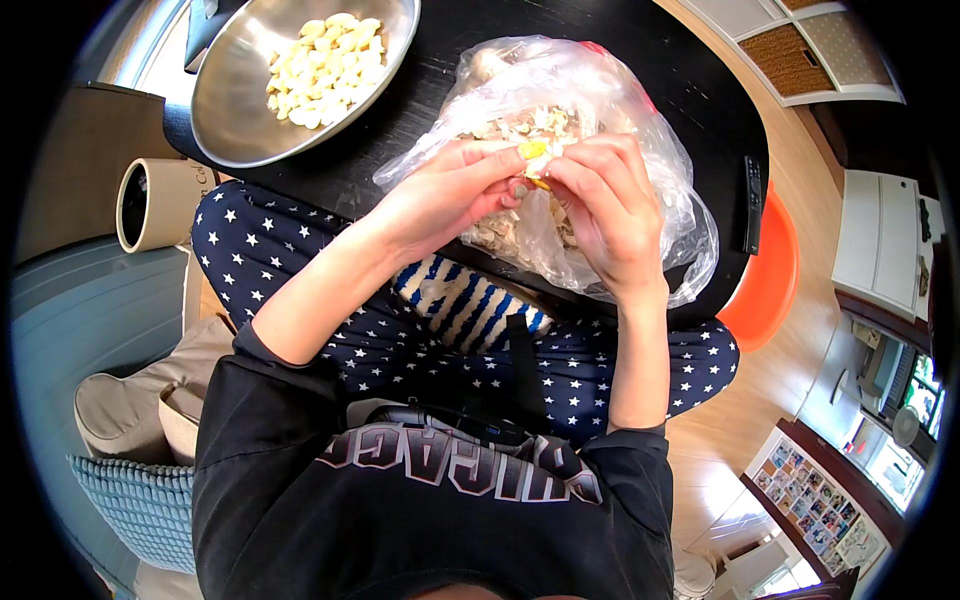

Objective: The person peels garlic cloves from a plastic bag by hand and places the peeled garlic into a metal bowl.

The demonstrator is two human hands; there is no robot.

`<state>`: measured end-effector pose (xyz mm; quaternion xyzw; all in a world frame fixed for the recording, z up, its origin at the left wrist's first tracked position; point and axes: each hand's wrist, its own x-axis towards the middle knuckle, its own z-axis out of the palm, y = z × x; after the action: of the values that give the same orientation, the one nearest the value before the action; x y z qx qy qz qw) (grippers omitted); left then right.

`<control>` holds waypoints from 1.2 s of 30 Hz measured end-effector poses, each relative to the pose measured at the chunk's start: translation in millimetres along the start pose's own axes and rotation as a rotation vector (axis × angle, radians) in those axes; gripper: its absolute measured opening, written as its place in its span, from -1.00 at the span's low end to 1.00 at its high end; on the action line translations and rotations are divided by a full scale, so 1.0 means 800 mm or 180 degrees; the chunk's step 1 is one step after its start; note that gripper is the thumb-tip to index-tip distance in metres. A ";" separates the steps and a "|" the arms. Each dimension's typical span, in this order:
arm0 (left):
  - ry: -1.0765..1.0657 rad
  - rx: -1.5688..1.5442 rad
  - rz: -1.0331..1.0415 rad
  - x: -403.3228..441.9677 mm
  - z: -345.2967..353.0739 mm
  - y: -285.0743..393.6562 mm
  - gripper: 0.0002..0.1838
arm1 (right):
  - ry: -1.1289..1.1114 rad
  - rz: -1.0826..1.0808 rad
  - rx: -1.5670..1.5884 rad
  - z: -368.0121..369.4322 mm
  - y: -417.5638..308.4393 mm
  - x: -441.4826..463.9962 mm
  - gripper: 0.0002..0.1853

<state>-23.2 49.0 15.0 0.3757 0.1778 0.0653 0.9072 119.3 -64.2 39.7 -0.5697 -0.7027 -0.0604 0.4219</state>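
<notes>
Forearms (325,285) angled inward | left hand (455,195), right hand (612,205): fingertips pinching pale piece (537,165) | above plastic bag (640,110)

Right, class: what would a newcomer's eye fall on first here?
Probably the left hand and right hand, close together over a clear plastic bag of papery scraps on the black table. Next, the metal bowl of pale pieces at upper left, then the bright orange seat beyond the table's right edge.

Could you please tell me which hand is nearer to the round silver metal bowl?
The left hand is nearer, below and right of the bowl in the picture; the right hand is farther right, over the clear plastic bag.
</notes>
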 end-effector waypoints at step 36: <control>-0.0096 -0.0575 -0.0096 -0.002 0.016 0.006 -0.74 | 0.0124 0.0456 0.0469 -0.005 0.003 0.004 -0.77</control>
<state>-19.9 43.5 26.8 0.2906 0.1632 0.0617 0.9408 123.4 -63.6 43.9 -0.5846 -0.6544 0.0106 0.4794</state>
